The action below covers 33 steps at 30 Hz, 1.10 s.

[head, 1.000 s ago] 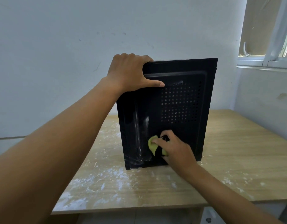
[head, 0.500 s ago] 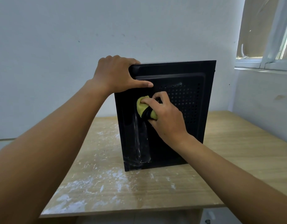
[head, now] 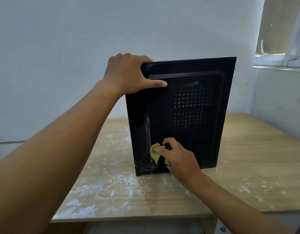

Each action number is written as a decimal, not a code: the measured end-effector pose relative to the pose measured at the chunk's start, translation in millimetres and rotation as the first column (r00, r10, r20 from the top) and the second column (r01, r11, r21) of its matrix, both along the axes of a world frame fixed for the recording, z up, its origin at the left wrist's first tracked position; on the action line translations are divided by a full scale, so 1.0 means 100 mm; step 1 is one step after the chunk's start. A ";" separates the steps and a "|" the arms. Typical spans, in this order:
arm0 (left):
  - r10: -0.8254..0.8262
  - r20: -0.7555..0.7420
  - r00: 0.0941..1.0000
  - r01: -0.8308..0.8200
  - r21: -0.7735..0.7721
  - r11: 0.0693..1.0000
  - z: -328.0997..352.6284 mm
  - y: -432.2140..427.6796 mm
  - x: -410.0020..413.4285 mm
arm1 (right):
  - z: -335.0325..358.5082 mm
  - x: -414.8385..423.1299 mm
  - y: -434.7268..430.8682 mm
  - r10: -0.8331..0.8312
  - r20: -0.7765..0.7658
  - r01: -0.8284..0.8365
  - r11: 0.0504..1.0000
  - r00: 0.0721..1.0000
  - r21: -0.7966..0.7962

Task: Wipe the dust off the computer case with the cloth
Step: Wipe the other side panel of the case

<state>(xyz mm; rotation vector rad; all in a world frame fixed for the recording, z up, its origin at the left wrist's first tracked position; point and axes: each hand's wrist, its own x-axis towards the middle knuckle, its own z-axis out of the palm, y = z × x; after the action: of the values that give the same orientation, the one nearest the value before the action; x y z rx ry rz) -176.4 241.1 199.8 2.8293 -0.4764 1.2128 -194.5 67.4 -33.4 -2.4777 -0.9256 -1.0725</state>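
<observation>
Case stands upright on the table. Your left hand grips its top left corner, fingers curled over the edge. Your right hand pinches the cloth against its lower left face. White dust lies before the case.

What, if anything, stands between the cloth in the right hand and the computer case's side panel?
Nothing visible. The right hand presses the cloth directly against the lower left of the computer case; the left hand grips the top corner, well above it.
</observation>
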 end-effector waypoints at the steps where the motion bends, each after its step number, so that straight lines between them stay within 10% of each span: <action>1: 0.003 -0.003 1.000 -0.003 -0.001 1.000 0.00 0.00 0.00 | -0.07 0.00 -0.02 0.006 -0.006 -0.006 1.000 1.000 -0.026; 13: 0.020 0.000 1.000 -0.020 -0.005 1.000 -0.01 0.00 0.00 | -0.46 -0.05 -0.04 -0.019 -0.086 -0.002 0.970 0.996 -0.244; 33: 0.001 0.030 1.000 -0.001 0.012 1.000 -0.01 0.00 -0.03 | 1.17 -0.17 0.55 -0.183 0.063 0.163 0.956 0.981 0.243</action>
<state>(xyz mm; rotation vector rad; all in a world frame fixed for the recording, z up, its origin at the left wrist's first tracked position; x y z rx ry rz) -179.4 240.9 198.6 2.8252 -0.4851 1.2584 -211.1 122.3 83.9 -2.3623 -0.5695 -1.2724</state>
